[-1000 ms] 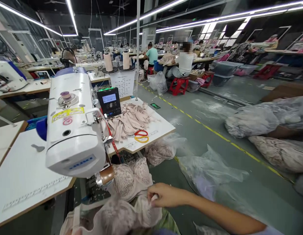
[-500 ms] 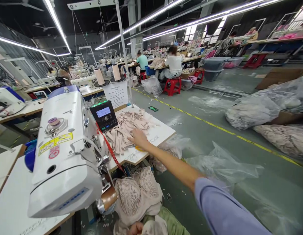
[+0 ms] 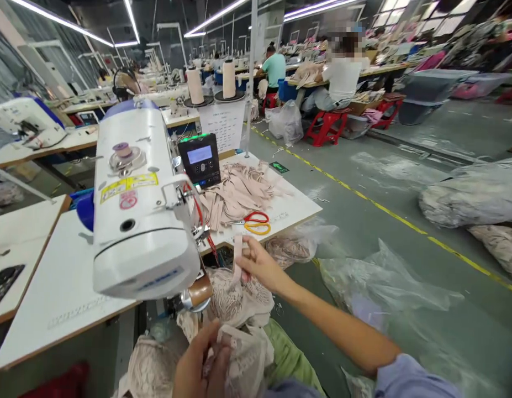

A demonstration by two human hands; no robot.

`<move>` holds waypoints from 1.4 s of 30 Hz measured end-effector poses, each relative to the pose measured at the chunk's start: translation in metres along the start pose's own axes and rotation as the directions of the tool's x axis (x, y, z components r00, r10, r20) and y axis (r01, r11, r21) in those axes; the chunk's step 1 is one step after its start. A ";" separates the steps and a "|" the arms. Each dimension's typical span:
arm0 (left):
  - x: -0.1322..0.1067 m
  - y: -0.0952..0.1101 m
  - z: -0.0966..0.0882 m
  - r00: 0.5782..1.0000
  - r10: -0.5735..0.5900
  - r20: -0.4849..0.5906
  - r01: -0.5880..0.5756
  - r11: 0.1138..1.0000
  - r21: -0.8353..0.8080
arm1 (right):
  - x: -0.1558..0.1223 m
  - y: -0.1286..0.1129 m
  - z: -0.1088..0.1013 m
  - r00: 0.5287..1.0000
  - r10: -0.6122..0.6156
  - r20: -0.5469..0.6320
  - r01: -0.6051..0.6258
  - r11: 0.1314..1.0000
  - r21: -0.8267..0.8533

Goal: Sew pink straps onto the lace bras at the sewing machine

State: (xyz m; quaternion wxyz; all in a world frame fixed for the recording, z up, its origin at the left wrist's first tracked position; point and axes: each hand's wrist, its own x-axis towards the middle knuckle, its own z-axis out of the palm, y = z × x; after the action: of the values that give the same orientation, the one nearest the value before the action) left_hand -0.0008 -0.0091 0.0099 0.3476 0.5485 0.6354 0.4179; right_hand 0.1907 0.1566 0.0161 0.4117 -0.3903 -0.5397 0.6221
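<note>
Between the fingers of my right hand [image 3: 256, 262] is a beige fabric strap [image 3: 238, 255], held upright just off the table's front edge. Lower down, my left hand [image 3: 204, 362] pinches the sheer edge of a beige lace bra [image 3: 243, 356]. More lace cups [image 3: 228, 296] lie over my lap, under the strap. A pile of similar straps [image 3: 239, 193] covers the small white table. Scissors [image 3: 256, 223] with one red and one yellow handle rest at the front of the pile. To the left stands the white sewing machine [image 3: 142, 243].
A control panel [image 3: 200, 160] with a lit screen stands behind the strap pile, near two thread cones [image 3: 228, 80]. Plastic bags [image 3: 384, 276] lie on the floor to the right. People sit at benches farther back, one on a red stool [image 3: 328, 127].
My right hand has come back from the strap pile with one strap, uncovering the scissors. My left hand has risen into view with the bra's edge. The view has turned left and down.
</note>
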 end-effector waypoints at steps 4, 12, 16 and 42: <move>0.009 0.017 -0.017 1.000 -0.009 0.014 0.010 0.998 -0.067 | -0.058 0.008 0.020 0.959 0.164 0.230 -0.261 0.824 0.503; 0.006 0.012 -0.029 0.984 0.006 0.176 0.008 0.997 -0.079 | -0.081 -0.002 0.023 0.904 0.222 0.365 -0.378 0.815 0.439; 0.002 0.016 -0.026 0.979 0.010 0.201 -0.001 0.999 -0.044 | -0.079 -0.011 0.044 0.882 0.142 0.450 -0.248 0.951 0.186; 0.043 0.013 -0.033 0.919 0.394 0.010 -0.350 0.804 0.481 | 0.024 -0.010 0.042 0.975 -0.004 0.224 -0.002 1.000 0.027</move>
State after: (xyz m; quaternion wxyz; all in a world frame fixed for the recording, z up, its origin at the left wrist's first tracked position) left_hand -0.0322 0.0294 0.0357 0.0852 0.7108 0.6129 0.3345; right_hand 0.1436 0.1654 0.0294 0.3540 -0.3118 -0.5743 0.6691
